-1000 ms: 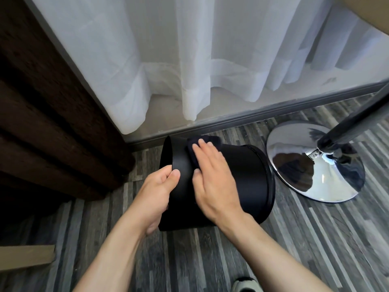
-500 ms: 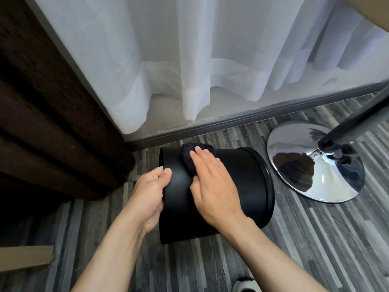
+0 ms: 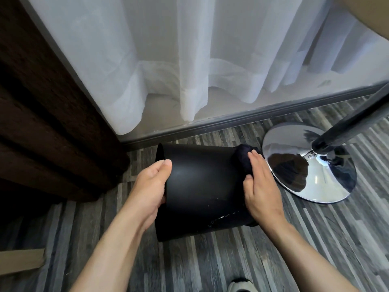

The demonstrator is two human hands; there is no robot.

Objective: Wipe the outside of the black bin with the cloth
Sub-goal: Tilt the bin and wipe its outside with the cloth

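The black bin (image 3: 202,186) lies on its side over the grey wood-look floor, one end to the left and the other to the right. My left hand (image 3: 150,186) grips the bin's left end, thumb on top of the wall. My right hand (image 3: 261,188) presses a dark cloth (image 3: 242,161) flat against the bin's right end; most of the cloth is under the palm. White specks show on the bin's lower right wall.
A chrome round stand base (image 3: 315,178) with a dark pole (image 3: 347,127) sits just right of the bin. White curtains (image 3: 189,60) hang behind. A dark brown furniture side (image 3: 52,123) is at left. A cardboard piece (image 3: 21,260) lies lower left.
My right hand has slid the cloth along the bin's wall from its left part to its right end. The bin has rolled slightly; my left hand still holds its left end.
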